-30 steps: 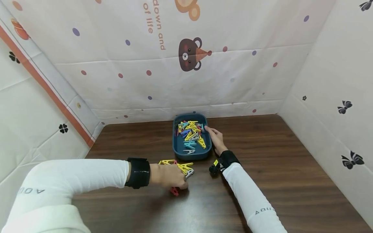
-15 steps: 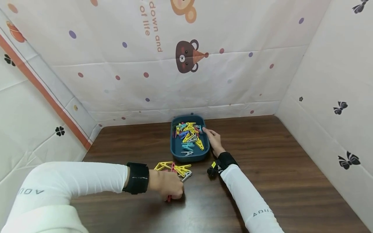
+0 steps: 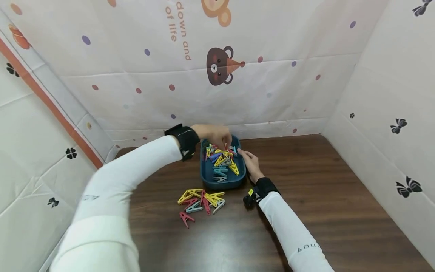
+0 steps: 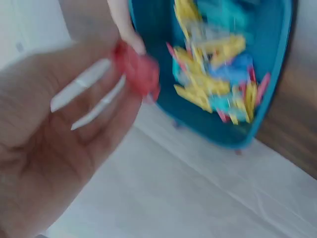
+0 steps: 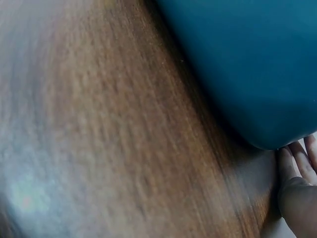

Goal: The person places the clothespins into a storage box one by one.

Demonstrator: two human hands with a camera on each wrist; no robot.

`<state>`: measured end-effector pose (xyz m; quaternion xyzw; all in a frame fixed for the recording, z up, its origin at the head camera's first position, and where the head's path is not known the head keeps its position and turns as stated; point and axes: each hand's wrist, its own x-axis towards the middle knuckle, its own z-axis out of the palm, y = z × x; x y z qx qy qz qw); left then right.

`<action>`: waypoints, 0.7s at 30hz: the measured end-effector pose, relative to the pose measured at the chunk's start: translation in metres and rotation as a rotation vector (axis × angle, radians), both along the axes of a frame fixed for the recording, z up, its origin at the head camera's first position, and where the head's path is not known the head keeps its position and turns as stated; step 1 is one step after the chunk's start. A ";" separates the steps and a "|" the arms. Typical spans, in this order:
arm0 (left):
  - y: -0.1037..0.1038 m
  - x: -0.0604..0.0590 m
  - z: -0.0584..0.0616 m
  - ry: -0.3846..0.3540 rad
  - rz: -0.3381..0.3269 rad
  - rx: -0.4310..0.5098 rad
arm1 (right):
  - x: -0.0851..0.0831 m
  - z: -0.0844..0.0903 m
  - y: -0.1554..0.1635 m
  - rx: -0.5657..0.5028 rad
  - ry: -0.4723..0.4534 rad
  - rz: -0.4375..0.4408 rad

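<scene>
1. Over the far end of the blue tray (image 3: 222,186): left hand (image 3: 215,135) pinches a red clothespin (image 4: 140,72).
2. Beside tray's right wall: right hand (image 3: 250,164), relaxed fingers, touching it.
3. On table (image 3: 306,166), nearer: loose clothespins (image 3: 205,203).

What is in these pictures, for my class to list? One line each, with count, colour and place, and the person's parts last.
tray: 1, dark blue-green, on table near back wall
tray clips: many, overlapping; yellow, blue, teal, red, grey; inside tray
table clips: several, overlapping; yellow, red, greyish; in front of tray
held clip: at least 1 (blurred), red, between left fingers
table: 1, brown, beneath tray
wall sheets: count unclear, white, patterned, behind and beside table
straps: 2, black, one per wrist
device: 1, black, at right wrist
sleeves: 2, white, on arms
left hand: 1, over tray
right hand: 1, at tray's right side
</scene>
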<state>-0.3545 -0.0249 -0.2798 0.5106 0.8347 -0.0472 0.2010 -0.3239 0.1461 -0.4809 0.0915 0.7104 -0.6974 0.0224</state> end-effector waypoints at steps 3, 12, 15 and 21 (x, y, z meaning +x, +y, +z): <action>0.003 -0.034 -0.016 0.089 0.122 0.013 | -0.004 0.002 -0.003 0.004 -0.014 -0.012; 0.017 -0.077 -0.082 0.071 0.365 -0.018 | -0.007 0.009 -0.009 -0.011 0.002 0.014; 0.016 -0.078 -0.086 0.044 0.424 -0.006 | -0.008 0.011 -0.008 -0.013 0.003 0.006; -0.005 -0.068 -0.067 0.093 0.354 0.040 | -0.013 0.014 -0.008 -0.019 0.016 -0.004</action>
